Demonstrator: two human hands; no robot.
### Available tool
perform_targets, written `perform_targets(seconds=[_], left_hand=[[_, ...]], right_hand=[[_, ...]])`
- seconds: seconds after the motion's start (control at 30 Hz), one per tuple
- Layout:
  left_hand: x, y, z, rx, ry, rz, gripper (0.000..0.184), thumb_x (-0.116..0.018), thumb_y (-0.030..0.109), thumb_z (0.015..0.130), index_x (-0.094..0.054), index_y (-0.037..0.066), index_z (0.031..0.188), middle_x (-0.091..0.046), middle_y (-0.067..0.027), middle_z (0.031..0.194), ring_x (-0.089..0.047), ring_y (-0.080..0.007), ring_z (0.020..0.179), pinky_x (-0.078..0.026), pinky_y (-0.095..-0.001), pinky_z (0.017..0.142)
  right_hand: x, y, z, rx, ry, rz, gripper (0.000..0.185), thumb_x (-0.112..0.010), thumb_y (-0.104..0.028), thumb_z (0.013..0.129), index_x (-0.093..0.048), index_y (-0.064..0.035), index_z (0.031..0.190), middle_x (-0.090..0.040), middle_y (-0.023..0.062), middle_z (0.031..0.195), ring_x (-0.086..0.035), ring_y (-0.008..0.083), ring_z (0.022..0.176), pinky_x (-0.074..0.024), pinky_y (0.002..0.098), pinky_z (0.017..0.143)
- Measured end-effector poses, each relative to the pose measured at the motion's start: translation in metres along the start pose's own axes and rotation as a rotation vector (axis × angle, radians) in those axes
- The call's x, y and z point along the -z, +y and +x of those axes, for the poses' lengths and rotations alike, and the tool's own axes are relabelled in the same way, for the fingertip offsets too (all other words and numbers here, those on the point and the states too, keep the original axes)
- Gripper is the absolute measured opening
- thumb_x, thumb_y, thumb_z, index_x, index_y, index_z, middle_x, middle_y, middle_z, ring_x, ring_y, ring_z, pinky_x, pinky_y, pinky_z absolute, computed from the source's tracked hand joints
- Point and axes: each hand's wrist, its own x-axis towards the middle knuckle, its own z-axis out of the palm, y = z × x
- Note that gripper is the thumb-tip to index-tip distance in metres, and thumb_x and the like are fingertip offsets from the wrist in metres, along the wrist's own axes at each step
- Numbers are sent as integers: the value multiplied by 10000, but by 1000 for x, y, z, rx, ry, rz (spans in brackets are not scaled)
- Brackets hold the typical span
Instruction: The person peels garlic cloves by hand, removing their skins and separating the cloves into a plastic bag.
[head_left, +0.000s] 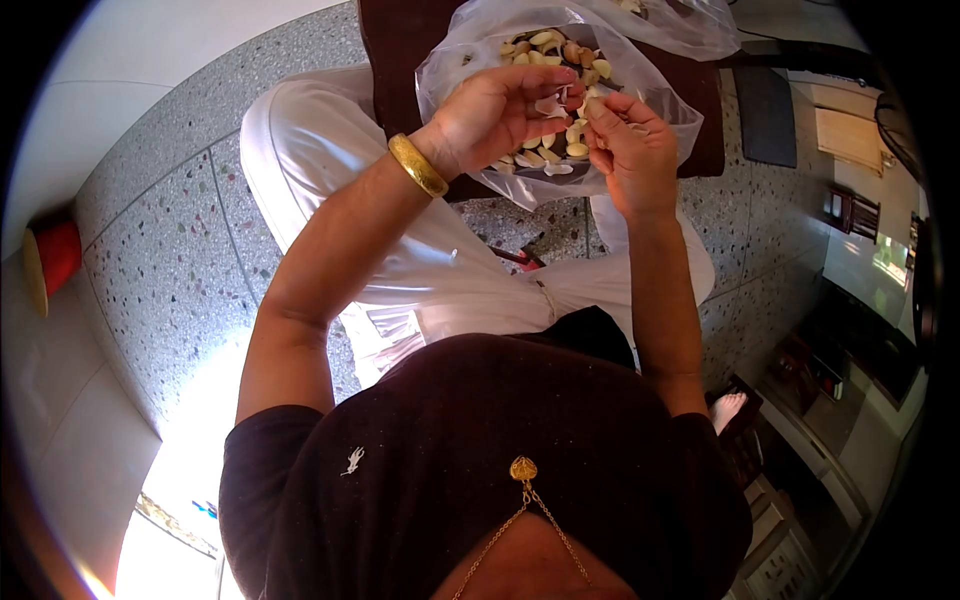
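A clear plastic bag (440, 85) lies spread wide in front of me, with many garlic cloves (577, 150), peeled and unpeeled, and loose skins inside. Over the bag, my left hand (505, 112) is turned palm up with its fingers curled, holding papery garlic skin (550, 105). Close beside it, my right hand (635, 145) is closed in a pinch, thumb against fingers, on a small pale piece of garlic. The fingers partly hide that piece, so I cannot tell whether it is a clove or skin.
The bag rests on a dark brown low table (390, 50). Another plastic bag (690, 28) lies at its far right. My legs in white trousers (310, 150) are folded on the speckled floor (170, 220). A red container (58, 255) stands far left, a dark mat (767, 115) to the right.
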Motion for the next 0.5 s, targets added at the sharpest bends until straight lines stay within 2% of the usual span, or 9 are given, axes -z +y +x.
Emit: perform_targets(seconds=[0.1,0.2,0.3,0.4,0.5], left_hand=[[2,-1,0,8,-23,-12,364,-350,181,897,-473,-10,1181,-507,-118,1199,-509,-217,1057,-412,-345,910],[3,-2,0,9,-89,-16,381,-359,186,884,-465,0,1200,-493,-102,1223,-503,-192,1059,-410,-328,897],[0,-2,-4,-6,-130,3,395,-366,192,880,-451,3,1217,-469,-95,1252,-498,-174,1060,-405,-322,896],[-2,-1,-5,-15,-156,28,405,-374,183,878,-432,-9,1230,-446,-98,1277,-485,-174,1087,-393,-326,917],[-5,2,-6,-19,-154,25,396,-377,142,878,-418,-34,1230,-437,-114,1283,-477,-190,1116,-388,-334,947]], right_hand=[[-5,2,-2,3,36,-246,107,-622,-56,796,-583,13,867,-535,26,675,-505,80,582,-377,183,477],[-4,17,2,368,-47,-717,138,-635,-53,766,-591,18,875,-570,49,751,-541,100,645,-434,212,565],[-12,18,3,563,7,-838,158,-641,-42,739,-589,22,873,-587,70,820,-562,117,699,-453,240,610],[-3,21,8,716,-3,-989,168,-627,-29,737,-586,25,890,-590,84,814,-573,130,700,-462,248,628],[4,18,10,576,-20,-797,171,-606,-30,758,-584,31,916,-588,82,813,-572,125,697,-463,231,589]])
